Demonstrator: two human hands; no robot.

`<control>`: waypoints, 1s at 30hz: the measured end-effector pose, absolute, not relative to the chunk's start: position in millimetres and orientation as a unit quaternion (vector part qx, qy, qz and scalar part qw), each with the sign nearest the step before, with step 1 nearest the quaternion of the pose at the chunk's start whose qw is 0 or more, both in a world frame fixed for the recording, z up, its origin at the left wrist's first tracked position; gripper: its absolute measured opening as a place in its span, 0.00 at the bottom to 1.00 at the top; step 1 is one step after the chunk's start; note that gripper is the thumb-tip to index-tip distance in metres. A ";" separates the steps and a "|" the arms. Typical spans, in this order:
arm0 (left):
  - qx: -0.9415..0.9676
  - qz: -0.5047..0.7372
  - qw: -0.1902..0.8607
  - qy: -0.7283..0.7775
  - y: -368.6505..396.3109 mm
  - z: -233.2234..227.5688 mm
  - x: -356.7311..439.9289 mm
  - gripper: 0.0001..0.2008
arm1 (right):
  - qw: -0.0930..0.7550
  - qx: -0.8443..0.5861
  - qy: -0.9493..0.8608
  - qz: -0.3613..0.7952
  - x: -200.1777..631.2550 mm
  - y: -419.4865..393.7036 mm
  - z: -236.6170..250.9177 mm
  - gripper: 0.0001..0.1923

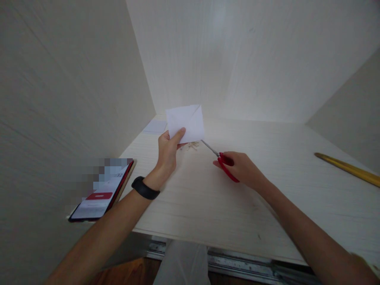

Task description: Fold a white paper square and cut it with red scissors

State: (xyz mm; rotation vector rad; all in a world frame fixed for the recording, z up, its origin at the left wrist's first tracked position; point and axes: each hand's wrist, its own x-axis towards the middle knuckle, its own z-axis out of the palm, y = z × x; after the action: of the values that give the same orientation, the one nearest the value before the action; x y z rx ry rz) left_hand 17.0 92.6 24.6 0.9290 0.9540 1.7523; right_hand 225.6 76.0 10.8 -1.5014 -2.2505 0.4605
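Note:
Pinched between the thumb and fingers of my left hand (170,150) is a white folded paper (188,120), held up above the tabletop with a diagonal crease near its upper right corner. My right hand (242,166) grips a pair of scissors (219,155) by its red handles. The metal blades point up and left, and their tip is at the paper's lower right corner. Whether the tip touches the paper, I cannot tell. Small light brown scraps (193,146) lie on the table just beneath the paper.
A phone (99,198) with a lit screen leans by the left wall. Behind my left hand lies a flat pale sheet (155,126). A long yellow object (346,166) rests at the right. Walls enclose the white tabletop (190,209) on the left, back and right.

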 end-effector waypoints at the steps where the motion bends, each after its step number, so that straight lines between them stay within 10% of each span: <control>1: 0.377 0.706 0.459 0.386 92.5 24.6 17.3 0.17 | 0.182 -0.545 -0.809 0.127 226.7 77.4 8.3 0.18; 30: 0.484 0.491 0.570 0.447 89.1 15.2 21.4 0.17 | 0.190 -0.478 -0.845 0.150 233.5 89.8 -7.2 0.10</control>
State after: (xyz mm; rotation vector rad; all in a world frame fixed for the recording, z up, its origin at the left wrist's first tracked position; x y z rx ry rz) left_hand 21.4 89.1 15.2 1.1372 1.0494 1.1519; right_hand 233.5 89.8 -7.2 -1.3432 -2.3742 0.4219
